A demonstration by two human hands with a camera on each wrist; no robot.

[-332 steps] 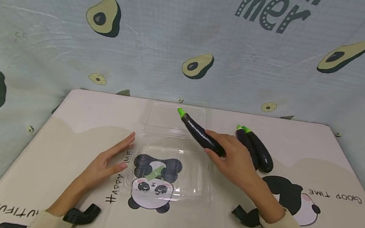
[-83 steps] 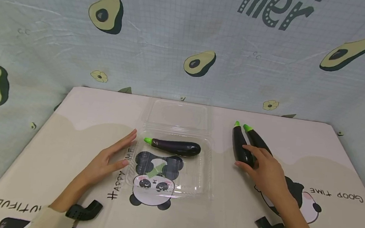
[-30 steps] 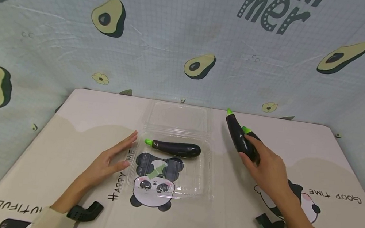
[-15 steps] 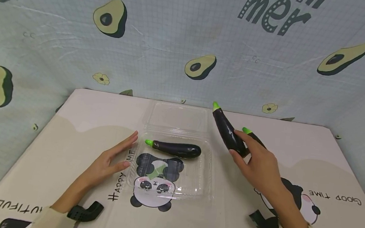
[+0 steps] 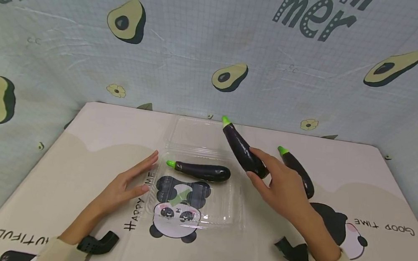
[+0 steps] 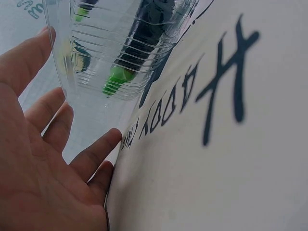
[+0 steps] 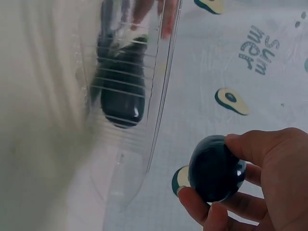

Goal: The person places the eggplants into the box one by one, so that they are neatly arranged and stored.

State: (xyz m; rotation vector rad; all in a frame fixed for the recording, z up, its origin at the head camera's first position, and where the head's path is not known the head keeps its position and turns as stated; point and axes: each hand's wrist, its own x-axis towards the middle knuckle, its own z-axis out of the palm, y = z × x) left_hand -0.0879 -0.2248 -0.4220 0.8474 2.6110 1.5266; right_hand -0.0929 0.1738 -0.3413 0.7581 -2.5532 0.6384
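Observation:
My right hand (image 5: 283, 188) grips the thick end of a dark eggplant (image 5: 242, 150), its green stem end raised and pointing to the back left. In the right wrist view the rounded end of that eggplant (image 7: 216, 168) sits between thumb and fingers. A second eggplant (image 5: 203, 171) lies crosswise in the clear plastic clamshell box (image 5: 219, 215), whose lid (image 5: 202, 134) is laid back. Beside the box's left edge is my left hand (image 5: 122, 189), fingers spread; in the left wrist view its fingertips are at the box wall (image 6: 67, 82).
A third eggplant (image 5: 297, 170) lies on the table to the right, behind my right hand. The table (image 5: 77, 168) has printed panda pictures and lettering. A curtain (image 5: 180, 39) with avocado prints hangs behind the table's back edge.
One eggplant went from my right hand into the box. Since then my right hand has picked up another and carried it left toward the box. My left hand stays put.

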